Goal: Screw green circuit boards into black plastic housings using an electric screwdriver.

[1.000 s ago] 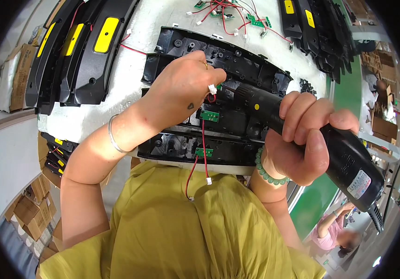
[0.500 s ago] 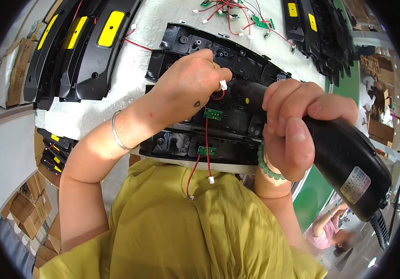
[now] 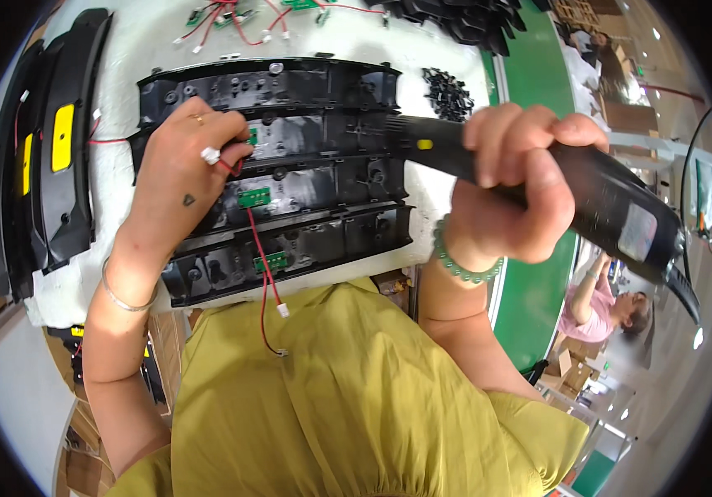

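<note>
My left hand [image 3: 186,161] is closed, fingertips pinched at a small green circuit board [image 3: 252,137] over the second black plastic housing [image 3: 306,132] from the back. A red wire with a white connector [image 3: 210,156] sticks out beside these fingers. My right hand [image 3: 526,178] grips a black corded electric screwdriver [image 3: 621,203], its nose pointing left over the right part of the same housing, apart from my left hand. Nearer me, two more housings hold a green board [image 3: 253,197] and another green board [image 3: 271,262]. Their red and black wires hang over the front edge.
Black housings with yellow labels [image 3: 63,137] stand at the left. Small black parts lie in a pile [image 3: 447,94] at the right, and wired green boards [image 3: 232,15] lie at the back. Further right are a green surface [image 3: 530,74] and a person in pink [image 3: 592,311].
The view has shifted, so the housings appear further left. The screwdriver's nose was close to my left fingers and is now well to their right. Both hands keep their grip.
</note>
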A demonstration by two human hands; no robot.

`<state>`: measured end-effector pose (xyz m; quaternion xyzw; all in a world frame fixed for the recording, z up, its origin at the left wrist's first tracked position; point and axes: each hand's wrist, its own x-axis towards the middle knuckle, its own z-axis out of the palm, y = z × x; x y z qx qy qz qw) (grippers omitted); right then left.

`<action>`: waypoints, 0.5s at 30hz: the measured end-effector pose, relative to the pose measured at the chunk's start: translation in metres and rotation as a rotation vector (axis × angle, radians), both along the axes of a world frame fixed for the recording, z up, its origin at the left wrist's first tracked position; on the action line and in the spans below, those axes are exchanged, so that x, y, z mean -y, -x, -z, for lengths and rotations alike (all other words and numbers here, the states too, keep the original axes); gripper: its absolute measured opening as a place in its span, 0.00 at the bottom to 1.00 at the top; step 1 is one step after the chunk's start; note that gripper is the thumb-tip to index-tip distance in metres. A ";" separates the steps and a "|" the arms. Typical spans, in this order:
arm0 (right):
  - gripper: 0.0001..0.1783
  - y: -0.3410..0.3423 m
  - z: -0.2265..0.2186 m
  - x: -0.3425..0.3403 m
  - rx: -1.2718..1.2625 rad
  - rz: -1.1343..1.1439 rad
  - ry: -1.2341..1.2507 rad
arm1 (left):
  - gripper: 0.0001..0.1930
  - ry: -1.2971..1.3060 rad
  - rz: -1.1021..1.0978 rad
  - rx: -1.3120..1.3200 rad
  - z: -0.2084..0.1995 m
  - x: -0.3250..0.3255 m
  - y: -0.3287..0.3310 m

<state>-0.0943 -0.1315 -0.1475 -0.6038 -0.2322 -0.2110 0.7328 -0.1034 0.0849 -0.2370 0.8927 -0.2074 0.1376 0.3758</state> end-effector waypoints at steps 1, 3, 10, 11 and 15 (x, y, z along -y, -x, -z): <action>0.13 -0.002 0.001 0.018 0.005 0.054 -0.043 | 0.07 -0.026 0.016 -0.019 -0.002 -0.002 0.000; 0.11 -0.006 0.005 0.052 -0.023 0.194 -0.017 | 0.07 -0.007 0.047 0.018 -0.006 0.000 0.000; 0.10 0.000 0.028 0.093 -0.056 0.301 -0.137 | 0.08 -0.040 0.029 0.051 -0.013 -0.014 0.002; 0.10 0.001 0.029 0.093 -0.054 0.304 -0.140 | 0.08 -0.015 0.002 0.033 -0.015 -0.014 0.002; 0.10 0.001 0.033 0.094 -0.095 0.342 -0.112 | 0.07 0.029 -0.047 -0.002 -0.022 -0.018 0.003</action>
